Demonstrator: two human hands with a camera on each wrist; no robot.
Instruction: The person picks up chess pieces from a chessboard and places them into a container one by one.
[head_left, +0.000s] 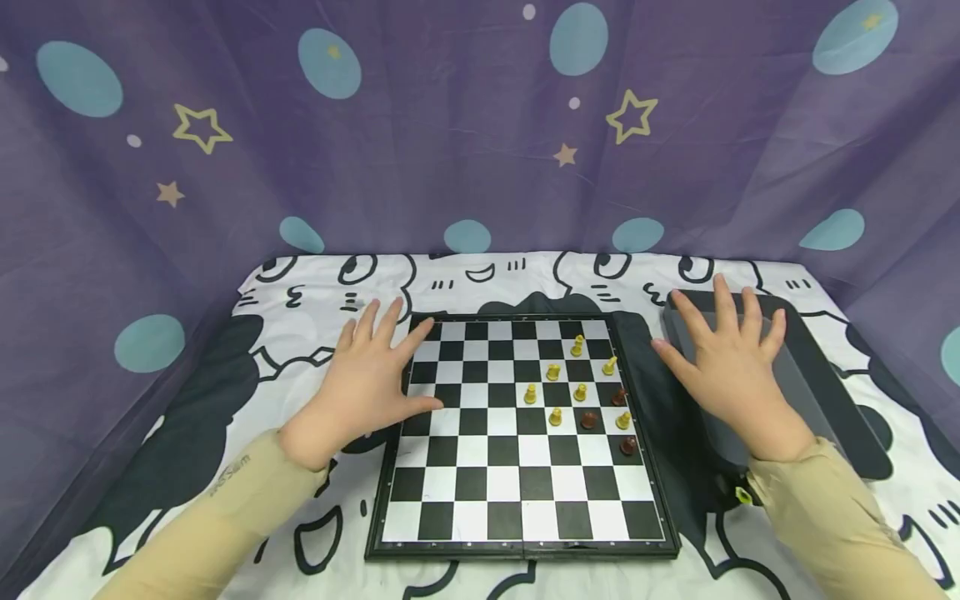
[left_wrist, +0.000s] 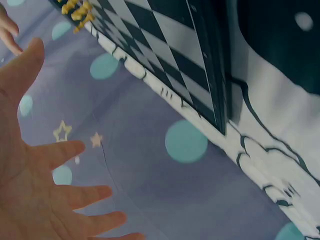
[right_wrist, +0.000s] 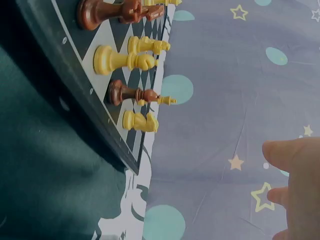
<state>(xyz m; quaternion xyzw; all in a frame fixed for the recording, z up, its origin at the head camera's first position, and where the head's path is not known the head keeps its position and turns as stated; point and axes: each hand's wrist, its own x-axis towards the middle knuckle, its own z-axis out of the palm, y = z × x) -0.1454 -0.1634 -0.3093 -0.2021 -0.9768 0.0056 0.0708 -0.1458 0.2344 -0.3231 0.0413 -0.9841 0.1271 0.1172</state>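
Chessmen (head_left: 581,392) (long axes vertical) point upward.

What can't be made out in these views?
Head: left hand covers parts of the chessboard's left edge.
Head: right hand hides part of the dark case.
Left wrist: yellow pieces blurred, cut off by the top edge.
Right wrist: right hand cut off by the right edge.

Passing room over the chessboard's (head_left: 472,450) left half.
Standing pieces (head_left: 581,392) obstruct the right side; the strip beside the dark case (head_left: 828,392) seems passable.
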